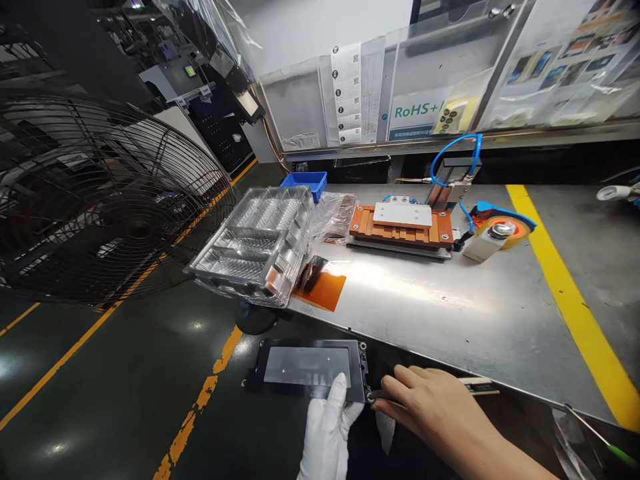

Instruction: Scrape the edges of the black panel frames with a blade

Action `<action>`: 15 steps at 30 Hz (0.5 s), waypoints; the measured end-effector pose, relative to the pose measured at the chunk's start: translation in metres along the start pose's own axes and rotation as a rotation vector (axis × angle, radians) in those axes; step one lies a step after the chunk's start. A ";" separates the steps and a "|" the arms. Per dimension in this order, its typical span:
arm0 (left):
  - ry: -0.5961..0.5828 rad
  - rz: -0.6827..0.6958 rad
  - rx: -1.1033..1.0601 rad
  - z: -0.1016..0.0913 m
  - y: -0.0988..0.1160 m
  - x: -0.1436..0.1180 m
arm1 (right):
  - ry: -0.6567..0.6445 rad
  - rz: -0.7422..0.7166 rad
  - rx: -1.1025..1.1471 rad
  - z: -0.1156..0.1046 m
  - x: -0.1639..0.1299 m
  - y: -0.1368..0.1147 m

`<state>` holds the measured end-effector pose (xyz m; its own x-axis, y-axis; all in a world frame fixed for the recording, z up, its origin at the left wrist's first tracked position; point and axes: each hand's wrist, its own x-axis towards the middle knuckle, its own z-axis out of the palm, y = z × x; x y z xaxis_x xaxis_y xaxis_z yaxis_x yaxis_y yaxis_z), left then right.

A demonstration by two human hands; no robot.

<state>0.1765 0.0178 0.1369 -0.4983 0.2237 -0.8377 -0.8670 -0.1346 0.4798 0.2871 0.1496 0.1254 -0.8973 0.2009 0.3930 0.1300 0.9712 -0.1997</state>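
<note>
My left hand (327, 430), in a white glove, grips a flat black-framed display panel (307, 368) by its lower right corner, thumb on the grey screen face. The panel is held in the air in front of the bench edge. My right hand (430, 407), bare, is closed in a pinch at the panel's right end. A thin dark piece shows at its fingertips, mostly hidden by the fingers, so its kind is unclear. Below those fingers hangs a whitish scrap (385, 432). Behind the right hand a pale strip with a dark label (479, 385) juts out.
On the metal bench (425, 293) stand stacked clear plastic trays (250, 240), an amber sheet (327, 290), an orange clamping fixture (400, 227) with blue air hoses, a tape roll (513, 230) and a blue bin (307, 181). A large fan (135, 220) stands left. A green-handled tool (620, 455) lies lower right.
</note>
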 end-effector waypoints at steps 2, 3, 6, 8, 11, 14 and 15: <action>-0.009 -0.041 0.033 0.008 0.008 -0.007 | -0.010 -0.013 0.014 0.000 0.000 0.002; -0.025 -0.047 0.061 0.009 0.011 -0.009 | -0.015 -0.020 0.029 0.000 0.000 0.002; -0.090 -0.063 0.155 0.006 0.015 -0.008 | -0.035 -0.039 0.070 -0.001 0.001 0.004; -0.189 -0.103 0.163 0.000 0.015 -0.003 | -0.034 -0.059 0.084 0.000 0.002 0.005; -0.270 -0.140 0.164 -0.006 0.014 0.002 | -0.033 -0.100 0.108 0.000 0.001 0.007; -0.209 -0.164 0.190 -0.003 0.017 0.001 | -0.043 -0.121 0.135 0.001 -0.002 0.008; -0.207 -0.178 0.191 -0.002 0.018 0.000 | -0.046 -0.126 0.143 0.001 -0.002 0.009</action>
<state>0.1606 0.0135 0.1452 -0.3122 0.4219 -0.8512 -0.9162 0.1031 0.3872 0.2899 0.1575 0.1223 -0.9215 0.0693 0.3820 -0.0431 0.9596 -0.2781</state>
